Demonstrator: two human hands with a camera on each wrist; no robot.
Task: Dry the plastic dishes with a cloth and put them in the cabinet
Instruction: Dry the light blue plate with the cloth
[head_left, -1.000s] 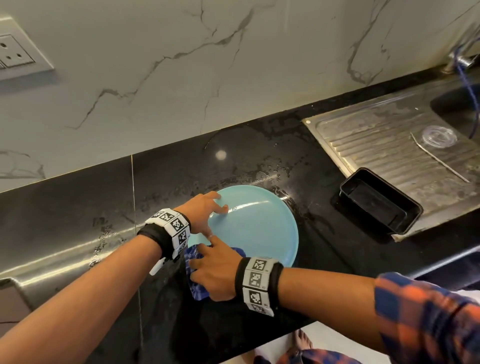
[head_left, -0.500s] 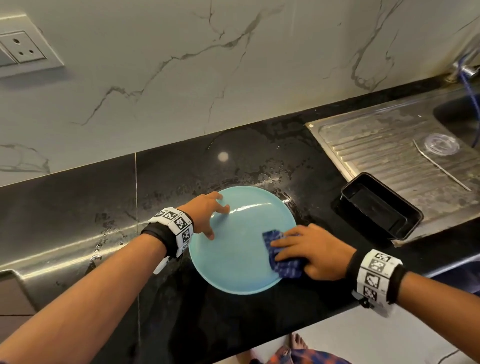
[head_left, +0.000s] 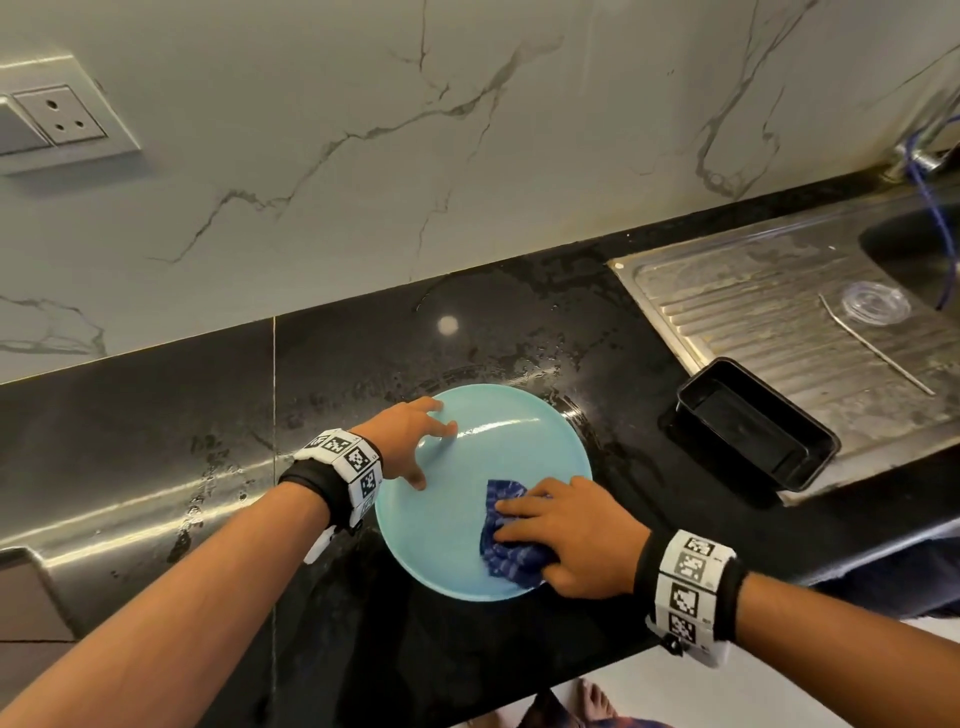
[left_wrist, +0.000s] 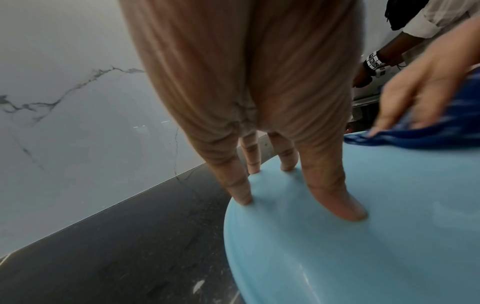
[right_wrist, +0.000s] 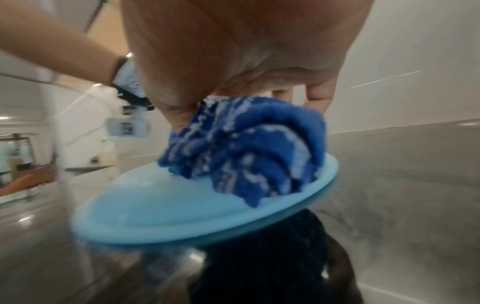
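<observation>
Plate (head_left: 467, 499), light blue, lies flat on the black counter (head_left: 156, 426) near its front edge. My left hand (head_left: 410, 441) presses the plate's left rim with straight, spread fingers (left_wrist: 335, 197). My right hand (head_left: 576, 535) presses a bunched blue cloth (head_left: 506, 551) onto the plate's right side, fingers curved over it. A black tray (head_left: 753, 434) sits at the drainboard's (head_left: 779, 322) near corner, apart from the plate.

Black tray (head_left: 753, 431) blocks right of plate (head_left: 467, 545); wall (head_left: 363, 182) behind; bare counter (head_left: 156, 426) left.
</observation>
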